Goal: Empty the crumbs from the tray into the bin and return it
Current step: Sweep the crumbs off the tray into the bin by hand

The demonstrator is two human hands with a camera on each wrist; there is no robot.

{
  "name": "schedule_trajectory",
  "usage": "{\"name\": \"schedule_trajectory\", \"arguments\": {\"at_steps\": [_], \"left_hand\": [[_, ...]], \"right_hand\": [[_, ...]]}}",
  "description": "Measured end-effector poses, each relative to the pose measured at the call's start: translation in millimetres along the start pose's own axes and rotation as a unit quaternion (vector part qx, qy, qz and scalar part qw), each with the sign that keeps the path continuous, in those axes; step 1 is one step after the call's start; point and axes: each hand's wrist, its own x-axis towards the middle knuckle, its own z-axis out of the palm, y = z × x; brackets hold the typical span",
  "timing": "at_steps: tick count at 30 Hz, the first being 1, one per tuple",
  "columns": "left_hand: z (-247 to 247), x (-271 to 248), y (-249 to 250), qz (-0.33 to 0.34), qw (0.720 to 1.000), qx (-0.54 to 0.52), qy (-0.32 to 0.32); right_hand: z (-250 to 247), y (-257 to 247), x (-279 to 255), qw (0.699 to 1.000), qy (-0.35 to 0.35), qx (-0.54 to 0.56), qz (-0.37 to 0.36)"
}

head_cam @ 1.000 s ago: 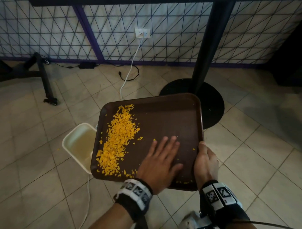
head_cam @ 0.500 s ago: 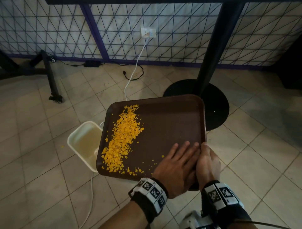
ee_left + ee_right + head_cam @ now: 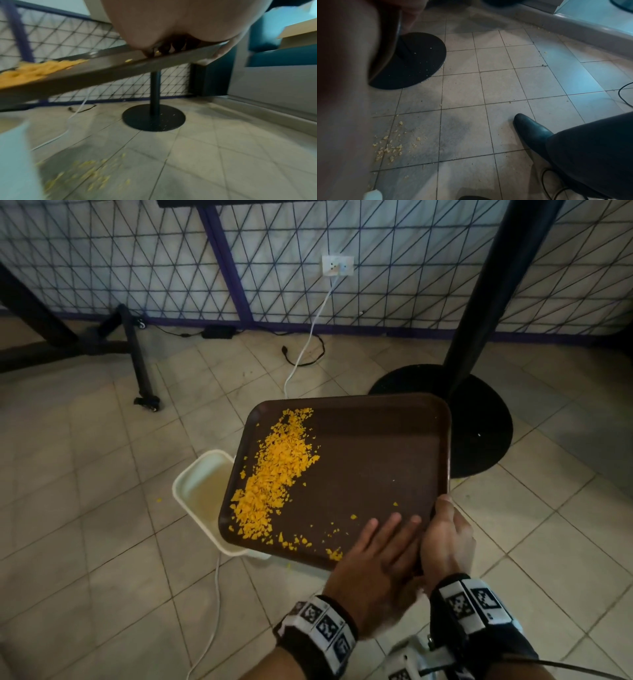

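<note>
Tiled floor carries one cream bin. One brown tray, tilted over it, bears one crumb heap. Right hand grips its edge; left hand lies flat, fingers straight.

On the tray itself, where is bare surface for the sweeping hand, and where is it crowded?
Bare: the tray's right half, between the crumbs and the rim the right hand grips. Crowded: the left side over the bin; strays dot the near edge by the left hand.
</note>
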Motion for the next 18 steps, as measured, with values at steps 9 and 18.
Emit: {"name": "schedule_trajectory", "arguments": {"at_steps": [9,18], "left_hand": [[3,-70,-79,-0.201,0.979,-0.037,-0.013],[13,-38,-17,0.005,0.999,-0.046,0.011]], "right_hand": [[8,0,-5,1.0,-0.001,0.01,-0.005],[26,3,-8,1.0,0.011,0.019,-0.009]]}}
